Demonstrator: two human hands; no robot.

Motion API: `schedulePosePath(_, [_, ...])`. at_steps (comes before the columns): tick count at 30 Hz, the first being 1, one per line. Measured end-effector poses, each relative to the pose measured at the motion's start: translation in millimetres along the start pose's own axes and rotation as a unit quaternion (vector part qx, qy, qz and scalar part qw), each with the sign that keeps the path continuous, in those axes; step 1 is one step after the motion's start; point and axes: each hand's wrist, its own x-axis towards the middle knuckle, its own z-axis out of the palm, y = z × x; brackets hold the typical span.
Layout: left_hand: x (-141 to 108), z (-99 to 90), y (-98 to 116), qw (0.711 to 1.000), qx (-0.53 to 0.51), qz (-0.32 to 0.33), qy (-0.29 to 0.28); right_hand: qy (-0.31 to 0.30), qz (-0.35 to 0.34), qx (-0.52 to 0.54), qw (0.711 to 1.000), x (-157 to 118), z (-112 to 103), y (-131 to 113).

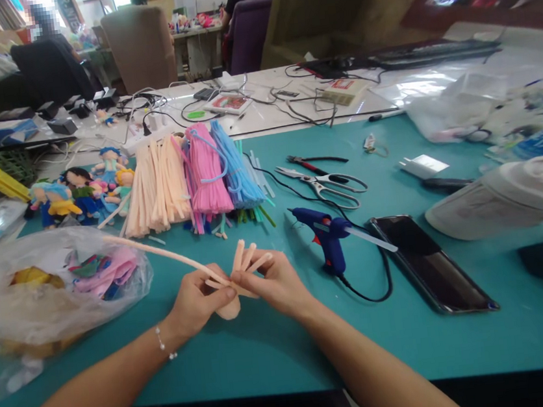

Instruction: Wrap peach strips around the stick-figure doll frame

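Observation:
Both of my hands meet over the green mat, working on peach pipe cleaners (pixel 174 256). My left hand (pixel 198 302) pinches them between thumb and fingers; one long stem runs out from it to the upper left. With my right hand (pixel 276 282) I grip the same piece from the other side, and several short bent ends stick up beside its fingers. A rounded peach part (pixel 229 309) hangs below the fingertips. How the stems join is hidden by my fingers. Just beyond are bundles of peach (pixel 159 187), pink (pixel 207 178) and blue pipe cleaners (pixel 238 168).
Right of my hands lie a blue glue gun (pixel 326 233), scissors (pixel 325 184), red-handled pliers (pixel 316 163) and a phone (pixel 432 263). A white lidded container (pixel 501 197) stands further right. On the left are a plastic bag (pixel 59 280) of scraps and several small dolls (pixel 84 192).

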Motion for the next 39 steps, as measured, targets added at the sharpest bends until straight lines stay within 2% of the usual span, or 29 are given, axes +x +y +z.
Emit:
schedulePosePath(7, [1,0.6,2,0.999,-0.013,-0.027,0.043,0.007,-0.004,0.026,1.000,2,2,4])
schedulePosePath(11, [3,0.4,-2,0.997,-0.039,-0.046,0.053,0.036,-0.006,0.071,0.997,4,2,6])
schedulePosePath(16, [4,1.5,-3,0.992,-0.078,-0.077,0.068,0.062,0.001,0.060,0.996,5,0,6])
schedulePosePath(20, [4,5.1,3,0.982,-0.133,-0.114,0.073,0.028,0.033,0.086,0.995,6,-5,7])
schedulePosePath(28, [4,6.3,12,0.964,-0.212,-0.158,0.020,-0.091,0.051,0.161,0.982,6,-7,1])
schedulePosePath(32, [5,5.6,14,0.960,-0.232,-0.159,0.014,-0.095,0.056,0.164,0.980,5,-8,2])
schedulePosePath(39, [6,5.9,15,0.953,-0.255,-0.165,0.020,-0.072,0.046,0.090,0.992,6,-14,3])
